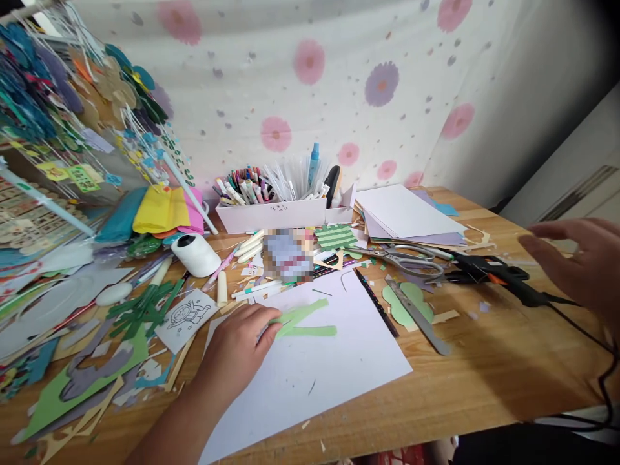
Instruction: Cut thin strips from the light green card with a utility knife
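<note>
My left hand (245,339) pinches light green paper strips (310,316) over a white sheet (310,387). The strips fan out to the right from between thumb and fingers. Off at the right edge, above the table, my right hand (576,255) has its fingers stretched out and holds nothing that I can see. Nearest to it is a black hot glue gun (504,278) with an orange trigger. Left of the glue gun lie scissors (411,260). A green scalloped paper cutout (407,305) sits under a metal ruler (419,320), and a dark patterned pencil (375,300) rests by the sheet's edge.
A white box of markers (271,216) stands at the back, beside stacked paper (407,216). Paper scraps (87,387), a thread spool (196,255) and a drawn card (186,318) crowd the left. The glue gun's cord (603,387) runs down the right side.
</note>
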Demonstrator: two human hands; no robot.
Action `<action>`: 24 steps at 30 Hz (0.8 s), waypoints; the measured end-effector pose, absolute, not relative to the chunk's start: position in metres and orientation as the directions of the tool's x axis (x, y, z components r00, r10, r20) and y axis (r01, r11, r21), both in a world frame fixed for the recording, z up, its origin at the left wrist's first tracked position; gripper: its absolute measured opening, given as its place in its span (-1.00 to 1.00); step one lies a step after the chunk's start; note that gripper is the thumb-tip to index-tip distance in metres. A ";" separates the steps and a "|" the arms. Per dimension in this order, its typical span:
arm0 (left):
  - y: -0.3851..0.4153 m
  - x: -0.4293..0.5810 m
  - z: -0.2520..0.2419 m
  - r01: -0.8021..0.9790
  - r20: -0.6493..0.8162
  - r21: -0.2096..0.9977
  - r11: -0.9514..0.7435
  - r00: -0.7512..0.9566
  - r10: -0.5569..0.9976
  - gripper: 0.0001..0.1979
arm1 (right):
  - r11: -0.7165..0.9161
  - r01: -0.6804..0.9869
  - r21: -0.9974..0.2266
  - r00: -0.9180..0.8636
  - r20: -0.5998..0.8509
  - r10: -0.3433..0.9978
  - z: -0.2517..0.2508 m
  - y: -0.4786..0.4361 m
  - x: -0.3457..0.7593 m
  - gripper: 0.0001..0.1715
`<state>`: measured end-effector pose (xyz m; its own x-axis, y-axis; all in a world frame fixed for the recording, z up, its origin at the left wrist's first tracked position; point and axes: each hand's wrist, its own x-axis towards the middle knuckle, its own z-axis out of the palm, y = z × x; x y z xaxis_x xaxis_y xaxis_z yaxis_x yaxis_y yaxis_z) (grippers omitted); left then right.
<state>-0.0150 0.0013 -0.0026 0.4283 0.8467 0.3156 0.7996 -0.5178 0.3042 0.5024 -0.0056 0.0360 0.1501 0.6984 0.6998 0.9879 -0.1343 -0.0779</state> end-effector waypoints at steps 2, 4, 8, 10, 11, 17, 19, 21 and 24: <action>0.001 -0.012 -0.004 0.812 0.240 0.300 -0.501 0.444 0.863 -0.85 | 0.197 0.975 -0.103 -0.075 0.681 0.728 0.050 -0.010 0.432 -0.65; 0.001 -0.009 -0.004 0.822 0.175 0.301 -0.484 0.451 0.875 -0.85 | 0.584 0.800 -0.138 -0.457 0.491 0.742 0.054 -0.013 0.360 -0.72; -0.002 -0.003 -0.002 0.841 0.097 0.320 -0.435 0.428 0.899 -0.88 | 0.714 0.675 -0.187 -0.704 0.126 0.699 0.034 -0.006 0.260 -0.38; -0.003 -0.002 -0.001 0.849 0.078 0.334 -0.409 0.408 0.910 -0.89 | 0.679 0.695 -0.238 -0.694 0.023 0.719 0.020 0.002 0.239 -0.24; -0.004 -0.001 -0.001 0.850 0.073 0.341 -0.402 0.402 0.913 -0.88 | 0.670 0.700 -0.246 -0.690 0.008 0.724 0.014 0.007 0.234 -0.23; -0.005 -0.002 -0.002 0.824 0.050 0.403 -0.397 0.414 0.909 -0.89 | 0.632 0.725 -0.275 -0.659 -0.008 0.752 0.004 0.017 0.230 -0.73; -0.005 -0.001 -0.002 0.822 0.042 0.421 -0.384 0.406 0.913 -0.88 | 0.606 0.739 -0.294 -0.639 -0.023 0.769 0.006 0.015 0.230 -0.84; -0.005 0.000 -0.002 0.825 0.035 0.429 -0.368 0.392 0.919 -0.87 | 0.571 0.759 -0.314 -0.612 -0.043 0.790 0.007 0.015 0.228 -0.89; -0.005 0.003 0.000 0.848 0.015 0.400 -0.347 0.373 0.928 -0.89 | 0.521 0.782 -0.341 -0.577 -0.082 0.812 0.009 0.016 0.226 -0.86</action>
<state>0.0029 -0.0051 -0.0005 0.3727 0.9278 0.0151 0.8480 -0.3471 0.4004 0.2265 0.0155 0.0088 -0.5774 0.8123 -0.0822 0.7821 0.5214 -0.3412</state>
